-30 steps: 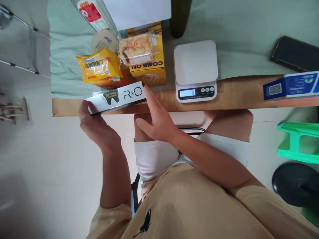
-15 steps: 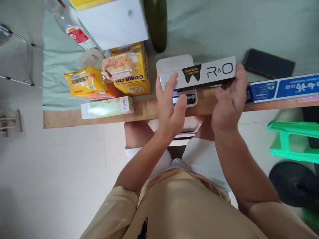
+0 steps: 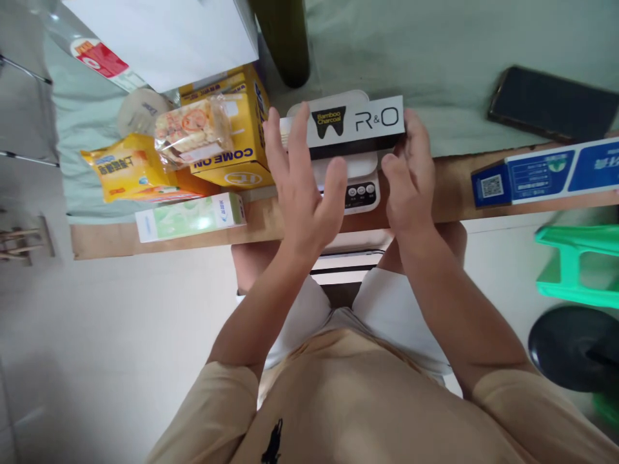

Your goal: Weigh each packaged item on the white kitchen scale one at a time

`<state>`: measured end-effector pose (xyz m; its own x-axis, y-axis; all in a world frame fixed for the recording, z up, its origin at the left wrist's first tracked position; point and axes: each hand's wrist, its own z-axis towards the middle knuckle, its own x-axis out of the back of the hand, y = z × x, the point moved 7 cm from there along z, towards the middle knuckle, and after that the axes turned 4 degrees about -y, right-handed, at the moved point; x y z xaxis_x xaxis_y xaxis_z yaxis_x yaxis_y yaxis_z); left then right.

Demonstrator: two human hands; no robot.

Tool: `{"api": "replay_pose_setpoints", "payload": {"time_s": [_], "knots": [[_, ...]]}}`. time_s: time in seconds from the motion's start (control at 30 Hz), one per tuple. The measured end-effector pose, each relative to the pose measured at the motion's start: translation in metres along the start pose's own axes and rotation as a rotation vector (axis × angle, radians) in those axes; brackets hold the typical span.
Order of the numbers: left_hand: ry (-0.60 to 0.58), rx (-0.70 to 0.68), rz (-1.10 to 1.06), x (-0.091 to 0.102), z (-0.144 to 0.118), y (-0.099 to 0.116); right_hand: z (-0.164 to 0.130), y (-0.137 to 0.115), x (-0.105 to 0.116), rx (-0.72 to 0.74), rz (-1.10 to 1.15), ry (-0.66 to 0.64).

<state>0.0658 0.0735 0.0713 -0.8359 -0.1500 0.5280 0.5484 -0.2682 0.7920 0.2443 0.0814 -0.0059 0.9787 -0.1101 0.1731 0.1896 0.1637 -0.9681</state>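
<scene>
A long white and black toothpaste box (image 3: pixel 351 125) printed "Bamboo Charcoal" and "R&O" lies across the white plate of a kitchen scale (image 3: pixel 362 197). My left hand (image 3: pixel 309 193) is at the box's left end, fingers spread and stretched out, the index finger overlapping the box. Around the right end curl the fingers of my right hand (image 3: pixel 411 180), its thumb at the near side. The scale's buttons show below the box, while my left thumb covers most of its display. Whether the box's full weight rests on the plate I cannot tell.
On the left stand a yellow carton (image 3: pixel 232 174), a wrapped snack (image 3: pixel 193 132), an orange-yellow packet (image 3: pixel 140 167) and a pale green box (image 3: pixel 191 217). A dark bottle (image 3: pixel 285 45) stands behind. To the right lie a phone (image 3: pixel 554 103) and a blue-white box (image 3: pixel 541 173).
The toothpaste box has come down over the scale plate, with both hands following it. My left fingers have spread wider. The whole view has shifted a little.
</scene>
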Motion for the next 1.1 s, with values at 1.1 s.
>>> {"api": "replay_pose_setpoints", "payload": {"time_s": [1.1], "knots": [[-0.145,0.172,-0.043,0.017,-0.045,-0.082,-0.011,-0.015,0.006,-0.031,-0.192,0.043]]}}
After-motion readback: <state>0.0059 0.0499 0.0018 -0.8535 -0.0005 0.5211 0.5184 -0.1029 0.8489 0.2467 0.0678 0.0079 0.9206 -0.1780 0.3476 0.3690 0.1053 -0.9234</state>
